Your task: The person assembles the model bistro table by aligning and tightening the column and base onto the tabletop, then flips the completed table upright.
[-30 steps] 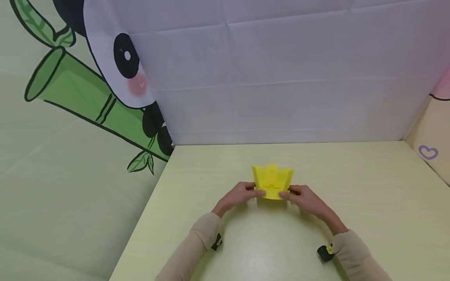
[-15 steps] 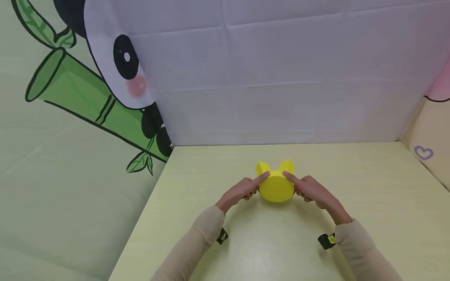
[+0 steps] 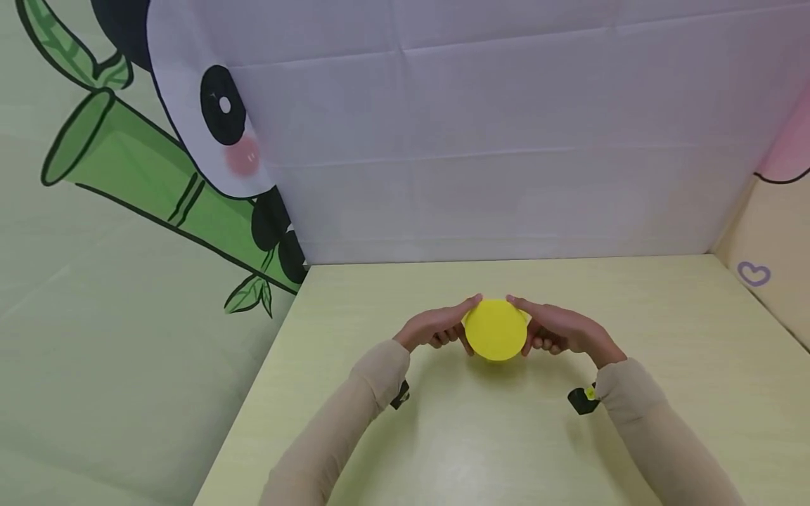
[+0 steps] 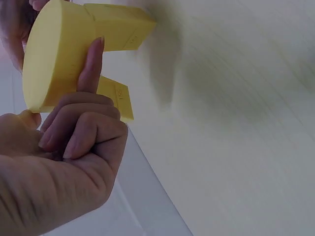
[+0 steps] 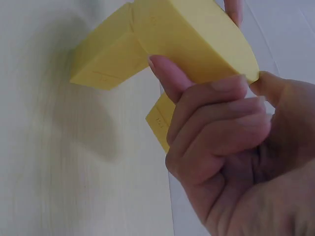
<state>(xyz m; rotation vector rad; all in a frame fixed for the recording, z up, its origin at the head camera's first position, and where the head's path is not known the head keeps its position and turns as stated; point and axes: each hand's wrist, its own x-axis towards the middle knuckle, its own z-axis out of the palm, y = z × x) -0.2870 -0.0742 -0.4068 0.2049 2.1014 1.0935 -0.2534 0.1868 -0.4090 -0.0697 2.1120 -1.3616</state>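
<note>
A yellow plastic piece with a round flat face is held between both hands, the face toward the head camera. The wrist views show a thick rounded body with two block-like legs sticking out behind it, marked with small raised characters. My left hand pinches its left side, thumb at the upper edge and index finger along the side. From the right, my right hand pinches it the same way, its other fingers curled in. In the head view the round face hides the legs.
Below lies a pale wood-grain table. A white cloth hangs behind the table's far edge. At the left is a green cloth with a panda and bamboo print. Black cameras sit at the wrists.
The yellow piece has been tipped so its legs swing away from the head camera and its round face shows. Both thumbs have moved from its lower edge to its upper edge.
</note>
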